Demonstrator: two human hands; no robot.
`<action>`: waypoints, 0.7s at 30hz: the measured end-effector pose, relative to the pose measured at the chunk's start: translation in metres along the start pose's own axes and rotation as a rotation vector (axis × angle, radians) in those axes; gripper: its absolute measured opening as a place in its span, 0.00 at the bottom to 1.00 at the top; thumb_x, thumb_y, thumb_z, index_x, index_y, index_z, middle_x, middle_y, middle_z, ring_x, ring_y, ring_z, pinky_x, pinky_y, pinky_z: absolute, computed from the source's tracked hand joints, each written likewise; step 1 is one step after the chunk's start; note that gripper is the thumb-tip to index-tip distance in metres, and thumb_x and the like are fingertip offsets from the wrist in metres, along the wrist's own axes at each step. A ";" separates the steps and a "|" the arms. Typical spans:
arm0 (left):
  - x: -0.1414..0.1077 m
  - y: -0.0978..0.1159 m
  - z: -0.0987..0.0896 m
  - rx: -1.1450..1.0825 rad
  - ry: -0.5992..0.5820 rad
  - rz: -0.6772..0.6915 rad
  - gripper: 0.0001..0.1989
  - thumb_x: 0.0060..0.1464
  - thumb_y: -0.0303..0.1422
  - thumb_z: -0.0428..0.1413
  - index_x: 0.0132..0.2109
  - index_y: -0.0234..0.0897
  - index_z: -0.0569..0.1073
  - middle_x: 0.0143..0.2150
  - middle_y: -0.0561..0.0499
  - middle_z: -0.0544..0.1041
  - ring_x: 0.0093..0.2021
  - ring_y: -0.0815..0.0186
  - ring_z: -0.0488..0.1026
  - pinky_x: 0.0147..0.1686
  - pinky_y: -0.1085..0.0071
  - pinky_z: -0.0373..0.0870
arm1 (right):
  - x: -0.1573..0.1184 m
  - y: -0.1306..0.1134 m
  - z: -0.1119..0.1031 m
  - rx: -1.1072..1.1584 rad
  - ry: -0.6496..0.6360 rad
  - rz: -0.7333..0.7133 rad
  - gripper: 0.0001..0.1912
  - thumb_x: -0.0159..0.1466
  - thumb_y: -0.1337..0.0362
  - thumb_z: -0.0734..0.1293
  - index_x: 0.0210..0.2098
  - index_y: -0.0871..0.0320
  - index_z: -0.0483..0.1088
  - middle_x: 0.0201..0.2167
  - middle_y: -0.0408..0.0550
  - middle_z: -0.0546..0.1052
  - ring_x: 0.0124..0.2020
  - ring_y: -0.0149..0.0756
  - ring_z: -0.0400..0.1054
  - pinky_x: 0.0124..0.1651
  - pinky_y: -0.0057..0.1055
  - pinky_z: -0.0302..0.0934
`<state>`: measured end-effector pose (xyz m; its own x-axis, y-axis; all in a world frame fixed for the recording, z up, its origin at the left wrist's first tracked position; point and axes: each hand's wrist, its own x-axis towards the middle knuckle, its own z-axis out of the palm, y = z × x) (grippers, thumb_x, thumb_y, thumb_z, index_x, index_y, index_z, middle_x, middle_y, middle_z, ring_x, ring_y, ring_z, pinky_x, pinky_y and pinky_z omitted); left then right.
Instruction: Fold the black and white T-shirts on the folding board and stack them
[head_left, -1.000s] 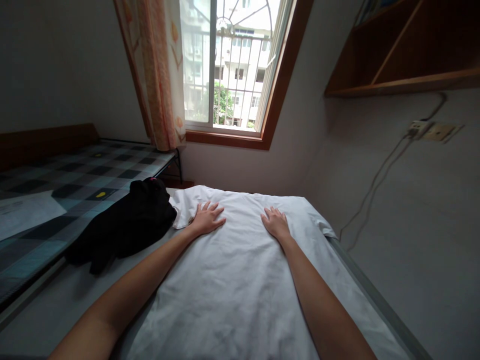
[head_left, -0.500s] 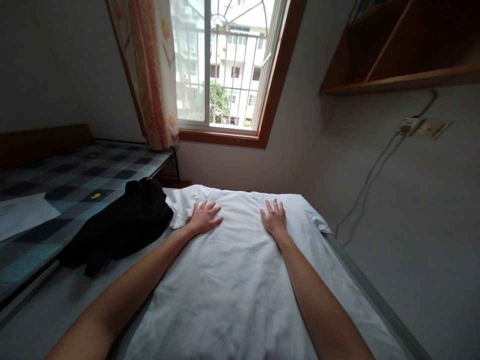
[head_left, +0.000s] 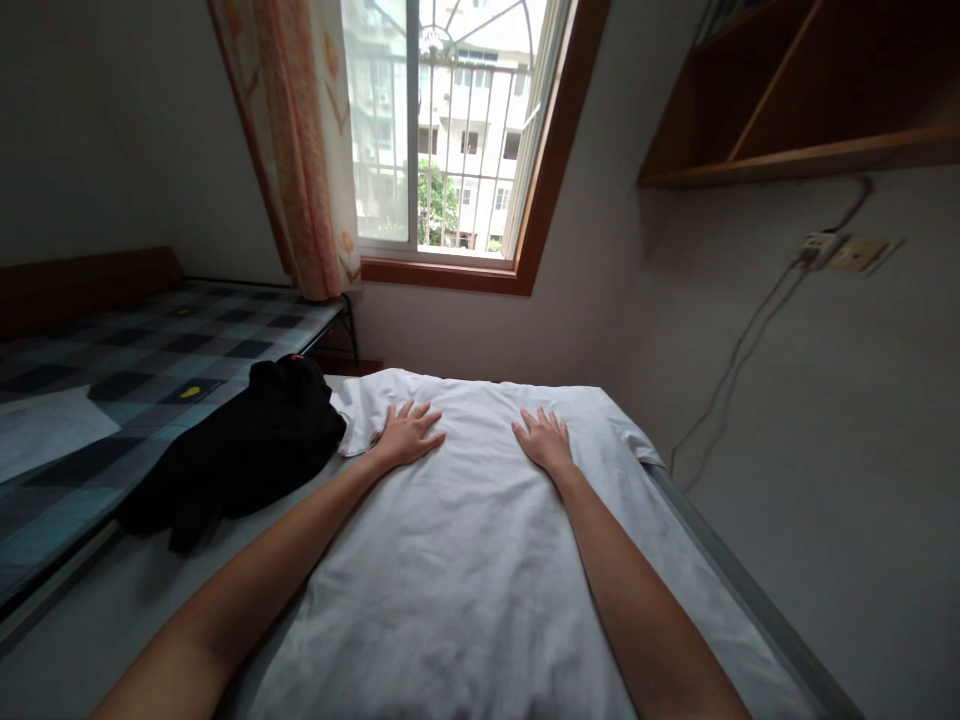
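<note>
A white shirt (head_left: pixel 450 560) lies spread out, lightly creased, with what looks like a short sleeve at each far side. My left hand (head_left: pixel 407 436) rests palm down on its far left part, fingers spread. Flat on the far right part is my right hand (head_left: pixel 544 438), its fingers also apart. Neither hand grips anything. A small brownish thing shows beside my left wrist, too small to name. Left of the shirt, a black garment (head_left: pixel 240 450) lies bunched up.
A bed with a checked mattress (head_left: pixel 225 345) stands to the left, bearing a sheet of paper (head_left: pixel 52 430). Behind are a curtain (head_left: pixel 300 150) and a barred window (head_left: pixel 465 130). A wooden shelf (head_left: pixel 795 155) and a socket with a cable (head_left: pixel 817 248) are on the right wall.
My right hand's fingers have spread and turned slightly left on the shirt. My left hand has hardly moved.
</note>
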<state>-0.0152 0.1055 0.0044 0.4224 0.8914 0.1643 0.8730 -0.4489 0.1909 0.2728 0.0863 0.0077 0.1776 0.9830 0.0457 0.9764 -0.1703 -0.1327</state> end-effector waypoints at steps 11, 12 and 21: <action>0.007 -0.047 -0.067 0.151 0.410 -0.309 0.29 0.56 0.43 0.54 0.63 0.41 0.65 0.71 0.41 0.50 0.70 0.41 0.40 0.64 0.43 0.40 | 0.001 0.001 0.002 0.011 0.024 -0.009 0.30 0.69 0.48 0.52 0.66 0.50 0.58 0.68 0.56 0.54 0.68 0.51 0.45 0.66 0.48 0.38; 0.005 -0.057 -0.073 0.178 0.435 -0.442 0.32 0.55 0.44 0.55 0.64 0.40 0.63 0.72 0.39 0.47 0.70 0.37 0.37 0.63 0.38 0.39 | 0.001 0.001 0.001 0.013 0.023 -0.007 0.30 0.69 0.48 0.52 0.66 0.50 0.57 0.68 0.55 0.54 0.68 0.51 0.45 0.66 0.48 0.38; -0.017 -0.123 -0.063 0.100 0.293 -0.958 0.43 0.53 0.41 0.54 0.68 0.24 0.48 0.65 0.20 0.55 0.64 0.34 0.53 0.56 0.38 0.51 | 0.001 0.002 0.002 0.001 0.027 -0.009 0.29 0.69 0.48 0.52 0.66 0.51 0.58 0.68 0.56 0.55 0.68 0.52 0.46 0.66 0.49 0.38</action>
<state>-0.1449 0.1418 0.0396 -0.5331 0.8174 0.2184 0.8356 0.4684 0.2870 0.2752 0.0873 0.0057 0.1723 0.9823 0.0735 0.9778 -0.1616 -0.1331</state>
